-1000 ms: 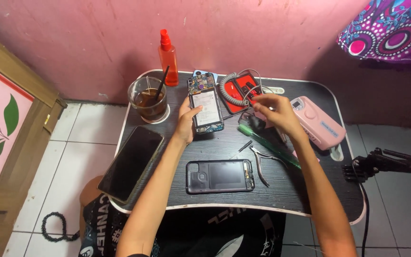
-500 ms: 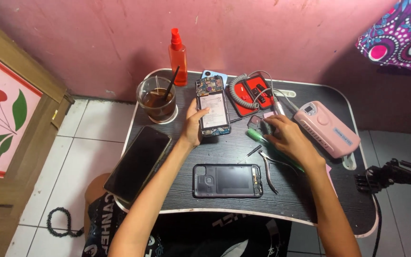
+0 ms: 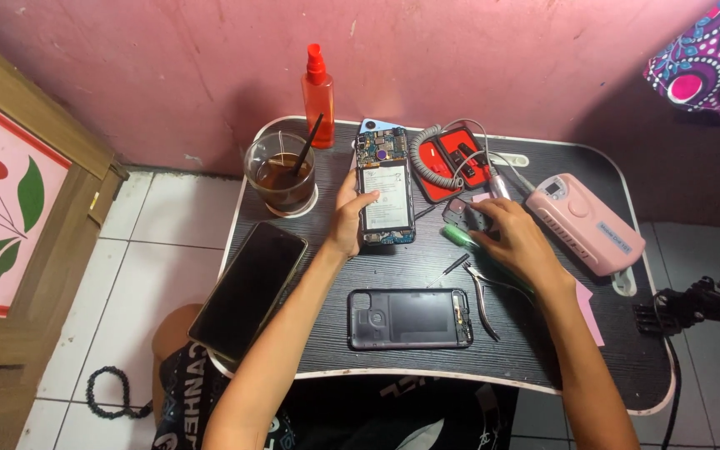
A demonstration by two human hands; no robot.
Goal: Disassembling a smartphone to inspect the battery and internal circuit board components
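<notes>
Now we hold the opened phone (image 3: 385,187) steady with our left hand (image 3: 348,218), thumb across its lower face and fingers curled round its left edge, so the hand is grasping it flat on the black table (image 3: 543,350). Its circuit board and battery lie bare (the back is off). Our right hand (image 3: 517,242) rests to the right of the phone, palm down, fingers bent over a small dark part (image 3: 466,215) and a green-handled tool (image 3: 458,237); whether it actually grips either one we cannot tell.

Just below the right hand lie small pliers (image 3: 483,296), and further toward us the dark back cover (image 3: 410,317). To the right of that hand sits a pink device (image 3: 581,222); beyond its fingers are a red tray (image 3: 452,160) and a coiled grey cord (image 3: 425,158). Left of the left hand stands a glass of dark drink (image 3: 282,175), with an orange spray bottle (image 3: 317,98) behind it. A second phone (image 3: 248,287), screen dark, lies beside our left forearm.
</notes>
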